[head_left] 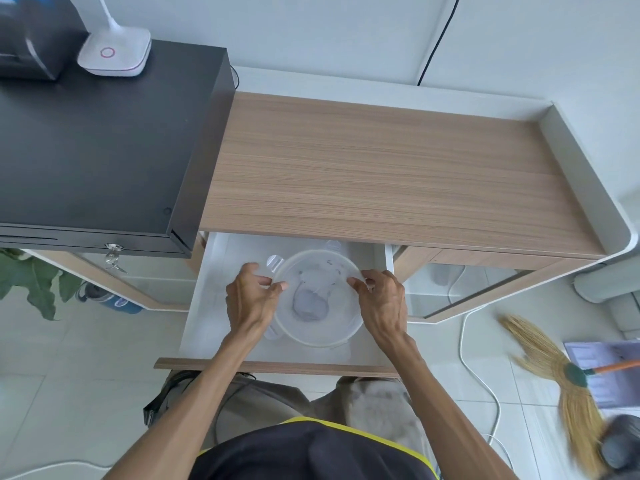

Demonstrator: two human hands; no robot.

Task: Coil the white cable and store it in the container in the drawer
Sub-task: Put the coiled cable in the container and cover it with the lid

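A round translucent container [322, 336] sits in the open white drawer [204, 292] under the wooden desk top. Its clear lid [313, 268] lies over it, and I cannot tell whether the lid is seated or slightly lifted. My left hand [249, 299] pinches the lid's left edge. My right hand [384, 303] pinches its right edge. Through the lid shows a blurred grey shape [310, 304]; I cannot make out a coiled white cable inside. Clear locking tabs [275, 263] stick out around the rim.
The drawer's wooden front [277, 367] is close to my body. The wooden desk top [381, 174] is above it, with a black box [97, 143] and a white lamp base [114, 53] to the left. A white cord [479, 372] and a broom [561, 375] lie on the floor to the right.
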